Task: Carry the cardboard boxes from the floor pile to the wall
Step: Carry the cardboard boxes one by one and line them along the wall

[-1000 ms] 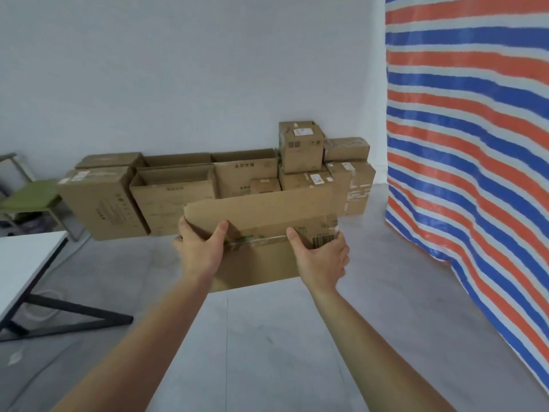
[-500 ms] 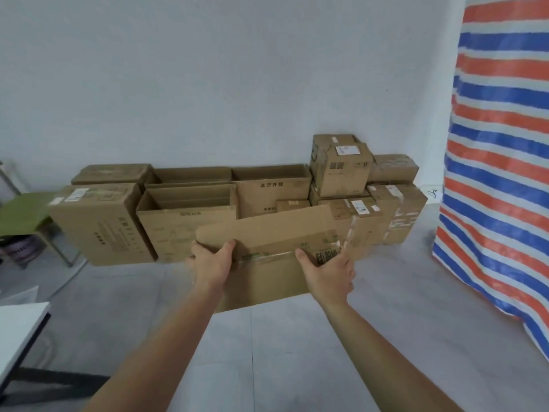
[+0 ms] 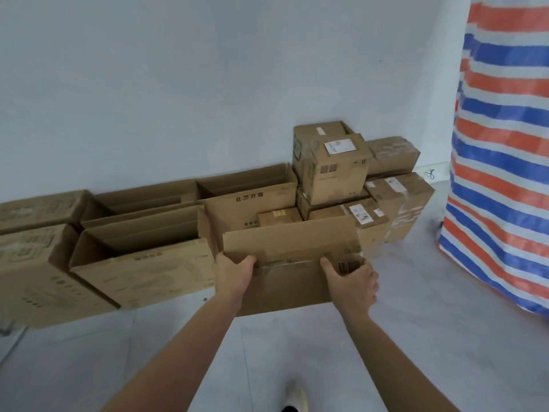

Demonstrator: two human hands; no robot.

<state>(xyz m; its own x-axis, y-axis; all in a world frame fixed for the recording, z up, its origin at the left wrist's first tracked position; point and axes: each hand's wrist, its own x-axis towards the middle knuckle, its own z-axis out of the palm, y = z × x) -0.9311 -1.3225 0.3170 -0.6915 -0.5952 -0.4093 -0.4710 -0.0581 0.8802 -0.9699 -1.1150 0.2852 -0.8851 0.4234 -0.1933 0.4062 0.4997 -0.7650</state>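
The left hand [image 3: 234, 278] pinches the box [image 3: 289, 243] at its left end: the thumb lies over the near rim and the fingers curl behind the panel, hidden. The right hand [image 3: 352, 281] grips the right end the same way, thumb on the near face, fingers wrapped round the corner. The box hangs between them above the floor [image 3: 416, 337], level, just short of the stack [image 3: 329, 173] along the wall [image 3: 208, 84].

This looks like the last stretch of one carry, with the setting-down to come. The next move likely calls for a step closer and lowering the box against the row or onto it. Both hands should stay at the ends, since the thin panels may buckle.

A barcode [image 3: 349, 264] shows on the box beside the right thumb, under clear tape; its digits are blurred. An open box [image 3: 252, 203] in the stack carries printed Chinese, roughly "此面开箱". White labels [image 3: 340, 145] sit on the sealed cartons, their text too small to read.
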